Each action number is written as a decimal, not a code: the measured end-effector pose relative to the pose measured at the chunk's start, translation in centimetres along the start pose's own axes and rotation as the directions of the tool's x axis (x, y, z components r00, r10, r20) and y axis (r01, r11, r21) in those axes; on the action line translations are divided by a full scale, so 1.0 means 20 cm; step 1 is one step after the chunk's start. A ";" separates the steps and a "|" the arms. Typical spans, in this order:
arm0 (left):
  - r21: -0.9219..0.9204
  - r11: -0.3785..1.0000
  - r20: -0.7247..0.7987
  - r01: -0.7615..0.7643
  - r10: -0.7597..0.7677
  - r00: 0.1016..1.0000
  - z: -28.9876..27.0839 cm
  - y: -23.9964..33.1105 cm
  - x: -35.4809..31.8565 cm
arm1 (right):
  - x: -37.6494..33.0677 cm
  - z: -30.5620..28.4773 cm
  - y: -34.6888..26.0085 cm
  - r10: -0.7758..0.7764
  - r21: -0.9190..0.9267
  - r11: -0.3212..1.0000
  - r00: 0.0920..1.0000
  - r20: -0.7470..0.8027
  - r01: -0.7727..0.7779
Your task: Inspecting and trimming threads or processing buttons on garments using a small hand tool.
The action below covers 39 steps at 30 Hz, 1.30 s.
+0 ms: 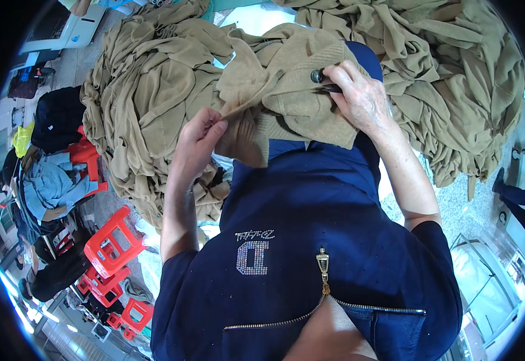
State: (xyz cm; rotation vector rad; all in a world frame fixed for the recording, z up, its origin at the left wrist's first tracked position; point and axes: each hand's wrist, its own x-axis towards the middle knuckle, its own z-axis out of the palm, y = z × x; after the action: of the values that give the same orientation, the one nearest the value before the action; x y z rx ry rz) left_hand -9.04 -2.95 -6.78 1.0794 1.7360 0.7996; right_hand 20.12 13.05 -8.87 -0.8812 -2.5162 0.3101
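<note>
A khaki knit garment (292, 90) with ribbed bands lies bunched over my lap and the pile in front of me. My left hand (199, 141) pinches its near left edge between thumb and fingers, pulling a fold taut. Above the garment's right part is my right hand (358, 96), closed around a small dark tool (318, 76) that looks like thread snips. Its rounded dark end and a dark pointed part show beside the fingers; the rest is hidden in the palm.
Large heaps of similar khaki knitwear rise at the left (148, 78) and right (455, 78). Red plastic stools (115, 240) stand on the floor to the left, near a blue-grey cloth pile (58, 183) and a black bundle (58, 120). Other people are at the left edge.
</note>
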 end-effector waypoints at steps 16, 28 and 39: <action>-0.612 0.770 0.074 -0.177 0.279 0.957 -0.02 0.41 -0.03 | 0.17 -0.25 -0.29 -0.536 0.007 0.796 0.711 -0.455 0.605; -0.418 0.865 0.015 -0.276 0.310 0.951 0.19 0.45 -0.04 | 0.14 -0.10 -0.41 -0.319 0.279 0.831 0.823 -0.470 0.482; 0.155 0.750 0.012 -0.642 0.649 0.761 0.20 0.44 -0.05 | 0.15 -0.09 -0.39 -0.083 0.696 0.714 0.996 -0.026 0.078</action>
State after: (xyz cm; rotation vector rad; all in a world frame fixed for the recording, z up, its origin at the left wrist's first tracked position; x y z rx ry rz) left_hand -2.31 -0.14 -0.37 1.8350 1.4615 1.1255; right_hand 14.85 8.98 -3.50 -0.4457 -2.1365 1.1464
